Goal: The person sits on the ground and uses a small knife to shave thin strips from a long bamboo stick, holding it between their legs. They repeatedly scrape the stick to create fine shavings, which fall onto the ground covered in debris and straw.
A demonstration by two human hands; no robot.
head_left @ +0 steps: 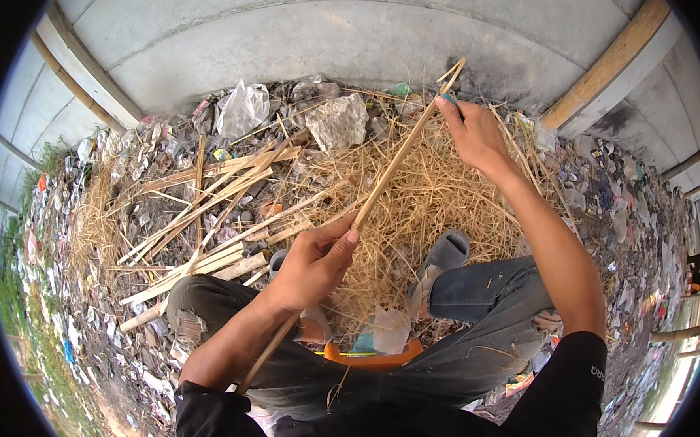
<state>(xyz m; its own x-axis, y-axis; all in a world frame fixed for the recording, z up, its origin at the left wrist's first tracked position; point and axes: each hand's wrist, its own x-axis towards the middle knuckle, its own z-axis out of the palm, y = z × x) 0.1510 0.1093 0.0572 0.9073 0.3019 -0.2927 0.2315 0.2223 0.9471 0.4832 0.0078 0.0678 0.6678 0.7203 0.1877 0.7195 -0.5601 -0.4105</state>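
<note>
A long pale bamboo strip [398,159] runs slantwise from beside my left thigh up toward the wall. My left hand [313,266] is closed round its middle, the thumb lying along the top. Near the strip's far end, my right hand [473,131] is closed on it, with the arm stretched out. A small teal patch shows by the right thumb; I cannot make out what it belongs to. Past these fingers a thin bent sliver [455,72] stands off the tip. Beneath both hands lies a heap of curly straw-coloured shavings [422,195].
Split bamboo pieces [208,203] lie in a pile at the left. A pale rock [338,121] and a clear plastic bag [243,110] sit by the grey wall [335,44]. Litter covers the ground. An orange object [374,359] shows between my legs, near grey sandals [448,251].
</note>
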